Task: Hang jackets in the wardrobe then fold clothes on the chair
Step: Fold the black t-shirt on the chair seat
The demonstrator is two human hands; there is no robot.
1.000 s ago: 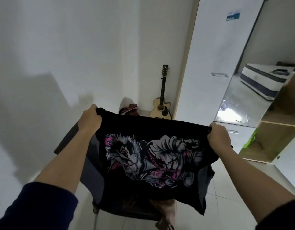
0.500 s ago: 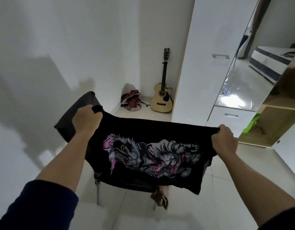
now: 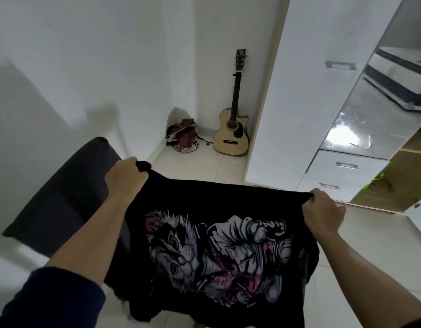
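Head view: T-shirt [image 3: 216, 245] now right of chair [image 3: 63, 192] (two-handed)

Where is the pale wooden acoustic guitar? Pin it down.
In the head view, the pale wooden acoustic guitar stands upright in the far corner, beside the tall white wardrobe and just right of the dark red bag.
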